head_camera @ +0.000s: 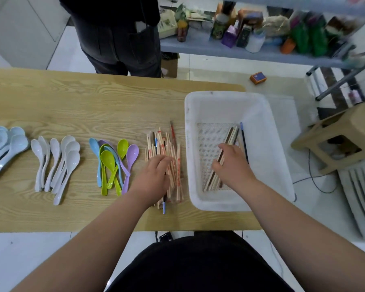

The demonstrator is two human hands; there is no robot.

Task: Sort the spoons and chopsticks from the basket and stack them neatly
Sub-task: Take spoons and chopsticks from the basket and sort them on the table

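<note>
Pale wooden table (pixel 93 102) with wavy grain holds a white plastic basket (pixel 268 144) with a dotted floor. Inside it, the right hand (pixel 233 165) curls round a chopstick bunch (pixel 232 133) of thin wooden sticks. Just left of that grip, outside the basket, the left hand (pixel 154 175) lies on a chopstick pile (pixel 174 148). Its fingers are blurred, so I cannot tell if they grip. Farther left lie smooth, rounded bright spoons (pixel 114 161), white spoons (pixel 59 161) and pale blue spoons (pixel 2 144).

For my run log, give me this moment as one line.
left hand touches pile of red-printed wooden chopsticks on wooden table | right hand grips bundle of wooden chopsticks inside white plastic basket
</note>
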